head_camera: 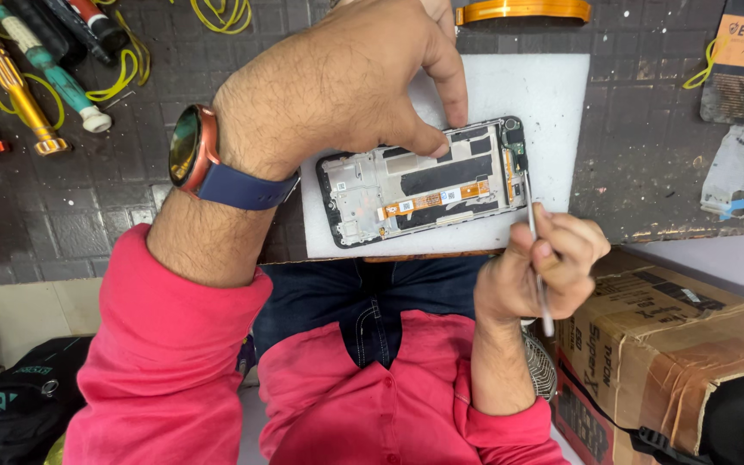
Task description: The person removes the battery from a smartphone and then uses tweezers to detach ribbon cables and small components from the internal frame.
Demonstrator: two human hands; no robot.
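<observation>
Phone (424,185) with its back off lies on a white pad (553,86) on the counter (647,155); our left hand (337,86) presses its upper edge with fingers (428,142) clenched down, our right hand (544,263) pinches a thin metal tool (531,215) at the top corner. We judge a slip could scratch the orange ribbon cable (428,201).

White pad (553,86): right and upper strip left bare, passage offered there. Opened phone frame (424,182): upper left edge covered by left hand (337,82); right end blocked by thin metal tool (534,232) held in right hand (544,267). Table (647,155): bare stretch found right of pad. Screwdrivers (27,77) and yellow cords crowded at far left. Cardboard box (673,344) set just beside right hand, below table edge.
</observation>
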